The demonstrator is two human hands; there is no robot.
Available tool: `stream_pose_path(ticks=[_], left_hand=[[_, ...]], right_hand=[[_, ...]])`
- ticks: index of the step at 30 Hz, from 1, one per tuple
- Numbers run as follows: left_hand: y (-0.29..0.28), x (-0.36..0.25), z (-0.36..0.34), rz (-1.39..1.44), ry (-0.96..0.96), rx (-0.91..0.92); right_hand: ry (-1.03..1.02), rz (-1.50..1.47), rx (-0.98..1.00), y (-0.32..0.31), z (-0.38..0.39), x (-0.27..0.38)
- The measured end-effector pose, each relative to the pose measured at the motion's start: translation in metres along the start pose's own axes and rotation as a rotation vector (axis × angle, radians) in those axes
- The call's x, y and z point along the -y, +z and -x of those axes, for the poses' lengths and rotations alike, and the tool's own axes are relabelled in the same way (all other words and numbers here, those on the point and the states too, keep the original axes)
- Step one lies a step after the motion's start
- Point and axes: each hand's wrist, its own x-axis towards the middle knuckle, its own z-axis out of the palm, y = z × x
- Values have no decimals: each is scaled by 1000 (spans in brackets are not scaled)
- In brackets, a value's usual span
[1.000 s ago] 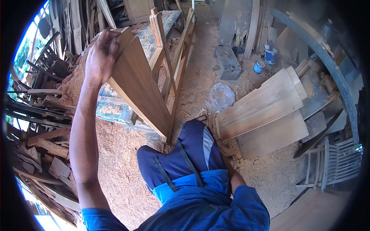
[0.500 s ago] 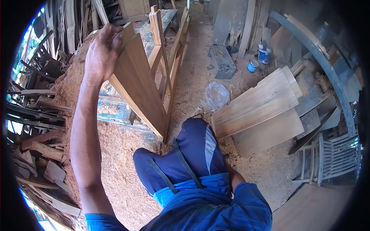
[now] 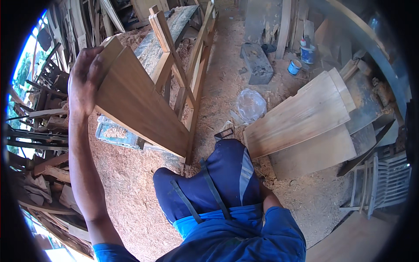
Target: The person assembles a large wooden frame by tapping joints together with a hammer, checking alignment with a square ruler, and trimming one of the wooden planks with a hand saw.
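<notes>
At the upper left, my left hand (image 3: 84, 78) is closed over the top corner of a wooden panel (image 3: 142, 98). The panel leans out to the left, and its lower end meets a long wooden frame (image 3: 192, 118) with posts and crosspieces. My right forearm (image 3: 270, 200) runs down beside my right thigh, which hides the hand. In front of my knees, a small dark rectangular object (image 3: 224, 134) lies among the shavings.
To the right are stacked wooden boards (image 3: 301, 115), a clear plastic bag (image 3: 251, 106), a grey block (image 3: 257, 63), small blue tubs (image 3: 294, 67) and a slatted chair (image 3: 384, 185). Scrap wood (image 3: 48, 168) piles up on the left. A low bench (image 3: 118, 132) stands behind the panel.
My left hand has moved left and slightly down, and the panel has tilted further over to the left with it. The view has shifted a little. My right arm stays about where it was.
</notes>
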Motion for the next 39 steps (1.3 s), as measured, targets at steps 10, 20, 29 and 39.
stream_pose_path(ticks=[10, 20, 29, 39], left_hand=[[-5, -1, 3, -31, -14, 11], [2, 3, -3, -104, 42, 41], [-4, 3, -1, -187, 91, 62], [-4, -6, 10, -70, -53, 12]], right_hand=[[-272, -41, 13, 35, -98, 55], [-333, -125, -25, 67, -129, 59], [-372, -151, -41, 83, -136, 60], [-482, 53, -152, 13, -96, 56]])
